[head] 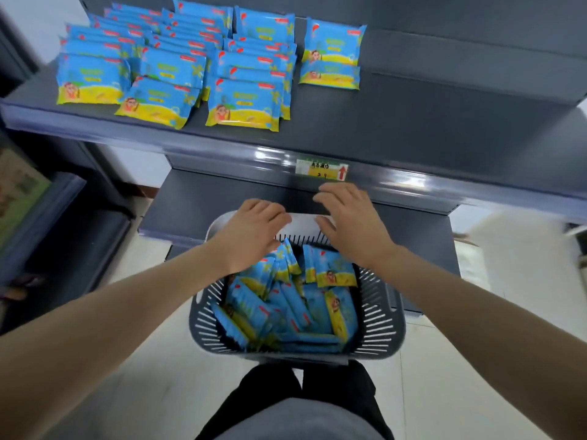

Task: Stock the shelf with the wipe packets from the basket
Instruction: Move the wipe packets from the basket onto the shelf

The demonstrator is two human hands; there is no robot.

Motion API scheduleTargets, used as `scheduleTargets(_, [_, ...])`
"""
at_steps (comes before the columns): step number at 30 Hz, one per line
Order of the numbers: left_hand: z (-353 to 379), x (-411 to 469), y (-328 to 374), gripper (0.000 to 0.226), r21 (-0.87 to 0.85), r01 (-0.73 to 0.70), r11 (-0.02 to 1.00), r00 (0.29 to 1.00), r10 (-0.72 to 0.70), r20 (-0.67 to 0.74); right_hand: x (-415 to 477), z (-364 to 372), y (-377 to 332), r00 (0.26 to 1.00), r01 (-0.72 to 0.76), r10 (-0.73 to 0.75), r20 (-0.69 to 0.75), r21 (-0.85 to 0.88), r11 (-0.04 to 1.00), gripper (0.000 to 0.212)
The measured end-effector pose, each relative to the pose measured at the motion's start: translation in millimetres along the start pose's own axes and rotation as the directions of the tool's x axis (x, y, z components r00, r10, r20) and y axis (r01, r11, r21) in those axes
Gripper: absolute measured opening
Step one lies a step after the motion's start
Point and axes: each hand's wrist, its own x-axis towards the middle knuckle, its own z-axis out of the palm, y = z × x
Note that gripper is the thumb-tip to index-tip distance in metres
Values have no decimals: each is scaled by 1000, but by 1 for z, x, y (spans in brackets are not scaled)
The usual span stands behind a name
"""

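Wipe packets [286,306] fill the basket [381,315] just below both hands; left hand [254,233] and right hand [349,220] hover spread open, holding nothing.

Rows of wipe packets [178,63] are crowding the left and middle of the shelf [444,122], leaving its right part lying bare beyond the last short stack [332,55]. The shelf's front lip [222,147] is jutting out above the basket [381,312], standing in the way of a straight lift. Both hands [254,233] [349,220] are hovering over the basket's far rim, partly blocking that end. Loose packets [295,306] are filling the basket, with its near half lying uncovered from above.
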Motion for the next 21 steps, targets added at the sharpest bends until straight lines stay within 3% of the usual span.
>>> scheduleTargets(3, [40,-10,-10,49,-21,88,996,965,-80,250,-16,41,10,962,-12,9,274,10,1000,37])
scheduleTargets(9, [93,-14,-33,55,88,176,980,834,-196,515,-34,106,46,752,-207,210,625,-78,975,49])
scheduleTargets(13, [117,-10,-39,62,52,264,963,751,-239,615,-43,132,60,647,-315,315,694,-133,940,69])
scheduleTargets(19, [139,-8,-38,51,55,227,972,747,-210,631,-42,150,72,581,-341,325,746,-139,930,83])
scheduleTargets(21, [145,-9,-38,47,46,242,969,750,-217,625,-42,150,72,591,-340,330,736,-143,929,82])
